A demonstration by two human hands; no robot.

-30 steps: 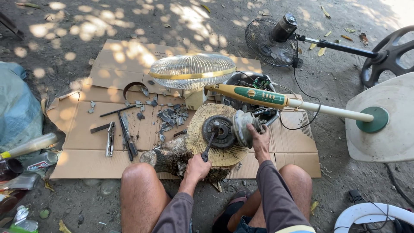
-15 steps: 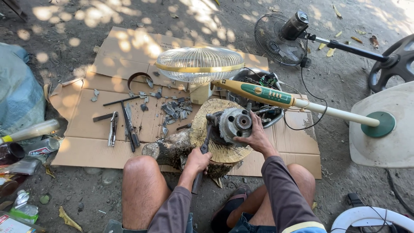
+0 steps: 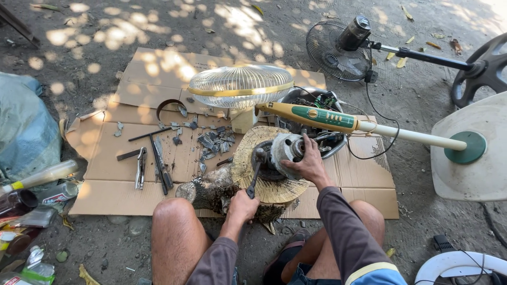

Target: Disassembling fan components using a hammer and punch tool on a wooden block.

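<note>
You are seated on the ground with bare knees apart, looking down at a slice of tree stump (image 3: pixel 274 184) that serves as a work block on flattened cardboard (image 3: pixel 105 179). On top of the stump lies a grey fan motor (image 3: pixel 282 153), tipped on its side. Your right hand (image 3: pixel 309 163) is clasped over the right end of the motor, fingers wrapped around its casing and pressing it to the wood. Your left hand (image 3: pixel 243 205), at the near edge of the stump, is clenched around the handle of a dark tool (image 3: pixel 254 177) whose shaft runs up to the left face of the motor; whether its tip touches the motor cannot be made out.

Just beyond the stump stands a pale wire fan guard (image 3: pixel 240 85) with a gold band, and beside it a yellow and green fan stand pole (image 3: pixel 338 119) stretches away to the right of the stump, ending at a white round base (image 3: pixel 470 153). Left of the stump, on the cardboard, lie pliers (image 3: pixel 140 168), a few long dark hand tools (image 3: pixel 158 166) and scattered grey broken pieces (image 3: pixel 211 141). Far beyond the stump, on bare dirt, lies a second, black fan (image 3: pixel 338 47).
</note>
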